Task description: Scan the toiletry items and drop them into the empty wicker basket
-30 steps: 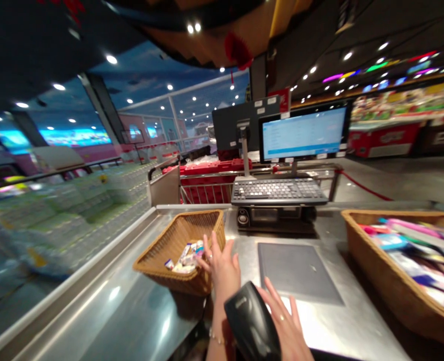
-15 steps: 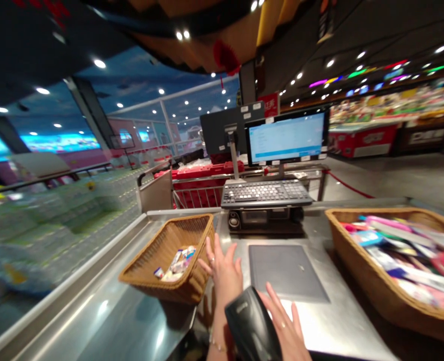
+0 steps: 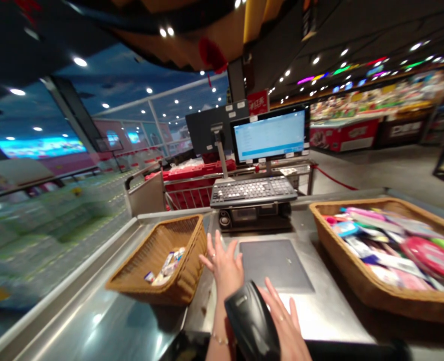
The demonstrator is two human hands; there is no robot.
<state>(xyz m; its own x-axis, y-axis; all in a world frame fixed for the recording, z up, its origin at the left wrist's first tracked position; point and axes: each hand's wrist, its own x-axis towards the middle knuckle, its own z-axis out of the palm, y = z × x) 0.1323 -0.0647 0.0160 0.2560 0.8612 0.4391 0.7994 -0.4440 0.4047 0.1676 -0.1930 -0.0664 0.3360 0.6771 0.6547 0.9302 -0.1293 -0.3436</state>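
Note:
My left hand is held over the metal counter, its fingers spread and nothing in them. Just to its left is a wicker basket with a few small packets in it; whether the hand touches the rim I cannot tell. My right hand is stretched out, fingers apart, low in the view. A black barcode scanner stands between the two hands, nearest the camera, and covers part of the right hand and the left wrist. The right hand's fingers do not wrap round it. A grey flat pad lies beyond the hands.
On the right stands a larger wicker basket full of mixed packaged goods. A keyboard and a lit monitor are at the counter's far side. Behind them is a shopping cart. The metal counter has a raised left edge.
My view has turned a little to the right, so the baskets, monitor and keyboard sit further left in the picture. Both hands keep nearly the same spread pose.

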